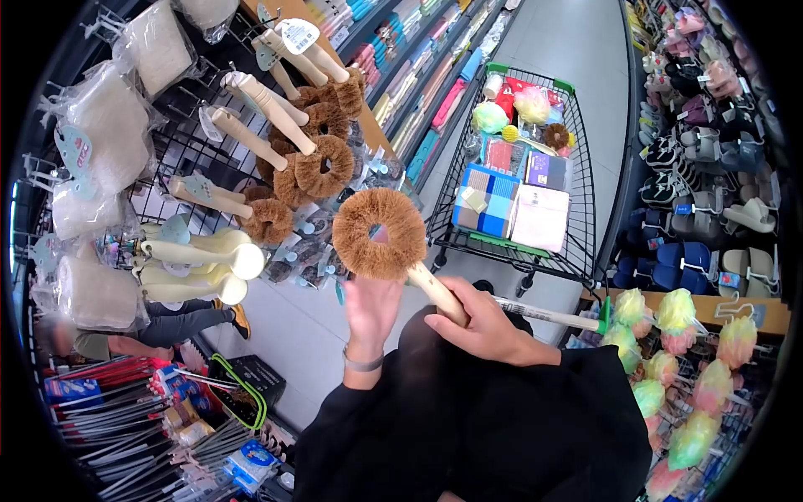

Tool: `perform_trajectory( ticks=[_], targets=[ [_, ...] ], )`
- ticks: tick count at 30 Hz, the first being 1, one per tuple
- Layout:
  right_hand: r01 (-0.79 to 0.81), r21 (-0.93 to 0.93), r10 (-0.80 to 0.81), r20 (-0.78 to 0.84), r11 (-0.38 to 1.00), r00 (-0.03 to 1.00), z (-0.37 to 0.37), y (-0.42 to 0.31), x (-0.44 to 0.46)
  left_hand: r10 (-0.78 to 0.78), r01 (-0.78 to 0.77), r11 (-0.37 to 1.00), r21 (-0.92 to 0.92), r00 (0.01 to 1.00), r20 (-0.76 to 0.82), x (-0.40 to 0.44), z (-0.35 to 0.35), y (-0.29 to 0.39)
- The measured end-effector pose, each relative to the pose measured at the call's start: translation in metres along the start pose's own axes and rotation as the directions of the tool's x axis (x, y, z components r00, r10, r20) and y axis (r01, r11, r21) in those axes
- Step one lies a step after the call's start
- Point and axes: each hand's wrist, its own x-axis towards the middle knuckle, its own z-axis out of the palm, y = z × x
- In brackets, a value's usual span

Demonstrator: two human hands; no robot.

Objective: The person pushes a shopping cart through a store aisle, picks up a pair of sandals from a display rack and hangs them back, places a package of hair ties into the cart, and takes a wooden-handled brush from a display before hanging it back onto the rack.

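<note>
My right hand [489,328] is closed round the pale wooden handle of a round scrubbing brush [360,255]. Its head is a ring of brown bristles with a hole in the middle, tilted up to the left. Just below that head is my left hand [370,311], blurred, with a band on the wrist. The bristle head hides its fingertips, so I cannot tell whether they touch it. Several similar wooden-handled brushes [324,167] hang on the rack at the upper left.
A shopping cart [585,176] holding boxes, puffs and a brush stands ahead. Packaged pads [104,125] hang left, colourful puffs [694,439] right, near shelves of slippers [682,266]. Lower left are a dark basket [263,376] and a person's leg [188,322].
</note>
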Motion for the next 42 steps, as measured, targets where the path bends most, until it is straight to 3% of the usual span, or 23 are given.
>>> perform_trajectory(
  ticks=[1,3,6,10,15,21,25,27,31,34,36,40,42],
  targets=[
    [-0.004,-0.007,0.004,-0.013,1.000,1.000,0.000,0.001,-0.001,-0.006,0.006,1.000,0.002,1.000,0.002,-0.011,-0.014,-0.003],
    [0.033,-0.003,-0.033,-0.052,0.999,0.998,0.002,0.004,0.000,-0.090,0.042,0.875,0.482,0.993,0.077,-0.030,-0.039,-0.004],
    [0.060,0.010,-0.059,-0.076,0.998,0.995,0.003,0.003,-0.001,-0.111,0.013,0.871,0.491,0.979,0.172,-0.038,0.004,0.011],
    [0.005,-0.040,-0.007,-0.049,0.999,0.999,0.002,0.004,-0.004,-0.072,-0.051,0.826,0.562,0.978,0.194,-0.049,0.003,0.018],
    [0.059,-0.082,-0.065,-0.070,0.995,0.995,0.005,0.008,-0.007,-0.063,-0.179,0.617,0.766,0.959,0.275,-0.050,0.013,0.020],
    [0.083,-0.143,-0.092,-0.062,0.986,0.994,0.006,0.009,-0.009,-0.021,-0.271,0.588,0.762,0.937,0.349,-0.051,0.011,0.018],
    [0.064,-0.152,-0.072,-0.049,0.986,0.996,0.004,0.008,-0.012,0.006,-0.251,0.587,0.770,0.952,0.306,-0.055,0.012,0.016],
    [0.066,-0.142,-0.074,-0.052,0.988,0.996,0.004,0.007,-0.012,-0.006,-0.125,0.670,0.732,0.985,0.174,-0.058,0.014,0.016],
    [0.071,-0.119,-0.078,-0.056,0.990,0.995,0.004,0.008,-0.014,-0.018,-0.076,0.741,0.667,0.991,0.133,-0.060,0.016,0.016],
    [0.093,-0.124,-0.100,-0.052,0.988,0.994,0.004,0.008,-0.014,-0.036,-0.105,0.711,0.695,0.982,0.185,-0.059,0.012,0.020],
    [0.100,-0.122,-0.107,-0.051,0.987,0.993,0.005,0.009,-0.014,-0.031,-0.203,0.662,0.721,0.954,0.297,-0.056,0.010,0.023],
    [0.094,-0.111,-0.097,-0.026,0.989,0.995,0.005,0.009,-0.013,-0.057,-0.172,0.681,0.712,0.957,0.285,-0.055,0.011,0.030],
    [0.095,-0.123,-0.098,-0.017,0.988,0.995,0.005,0.010,-0.013,-0.068,-0.298,0.506,0.809,0.921,0.383,-0.052,0.013,0.035]
  ],
)
